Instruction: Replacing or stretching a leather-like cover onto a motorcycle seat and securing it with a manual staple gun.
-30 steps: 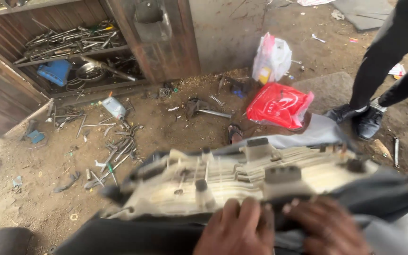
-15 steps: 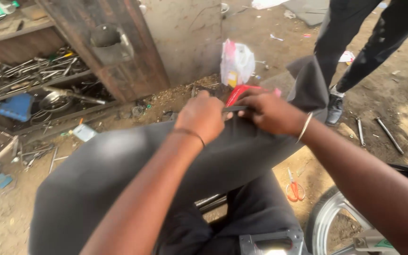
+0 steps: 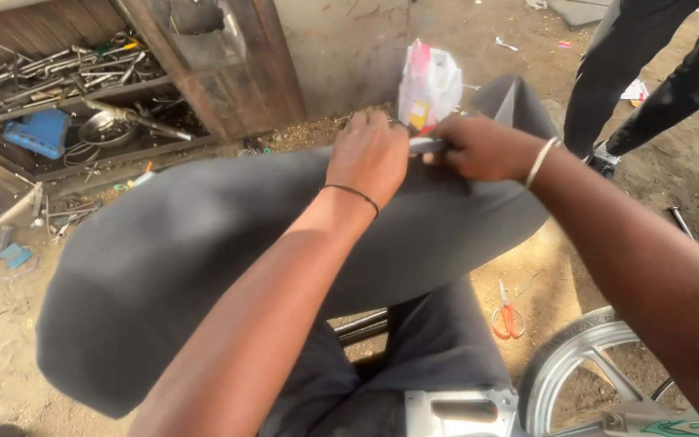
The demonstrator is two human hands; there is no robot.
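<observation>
A long motorcycle seat in a dark grey cover (image 3: 204, 267) lies across my lap, top side up. My left hand (image 3: 370, 154) presses and grips the cover at the seat's far edge; a thin black band circles that wrist. My right hand (image 3: 483, 147), with a pale bangle on the wrist, pinches the same far edge right beside the left hand, fingers closed on a grey fold of the cover (image 3: 429, 146). A bit of red shows just under that fold. The underside of the seat is hidden.
A wooden shelf with metal tools (image 3: 58, 69) and a blue container (image 3: 38, 133) stands far left. A white plastic bag (image 3: 429, 81) sits behind my hands. Orange-handled scissors (image 3: 509, 314) lie on the dirt near a wheel rim (image 3: 568, 368). Another person's legs (image 3: 649, 73) stand far right.
A second ago the seat showed its pale plastic underside with my hands at its near edge. It has been turned cover side up, and both hands have moved to the far edge.
</observation>
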